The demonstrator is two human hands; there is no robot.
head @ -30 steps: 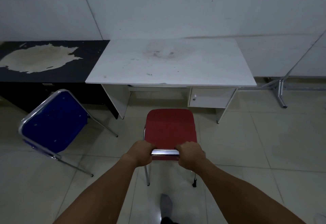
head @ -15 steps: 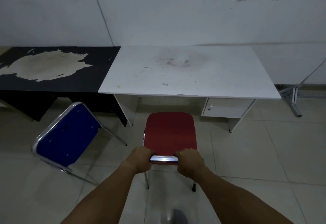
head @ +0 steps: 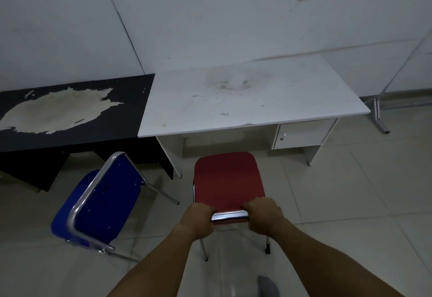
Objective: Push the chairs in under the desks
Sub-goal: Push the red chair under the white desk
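Left hand (head: 199,220) and right hand (head: 264,218) were clamped on the chrome top rail of the red padded chair (head: 229,179); seat pointed straight ahead at the white laminate desk (head: 245,100), not yet underneath. Blue metal-framed chair (head: 100,200) was left angled aside.

Red chair (head: 229,179) matt cloth, glossy chrome tube; black desk (head: 131,114) veneer peeled rough.

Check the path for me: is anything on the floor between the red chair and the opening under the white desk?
Nothing visible. The red chair, held by the left hand and right hand, faces the white desk opening across bare tile. The blue chair stands off to the left, and the drawer unit sits right of the gap.
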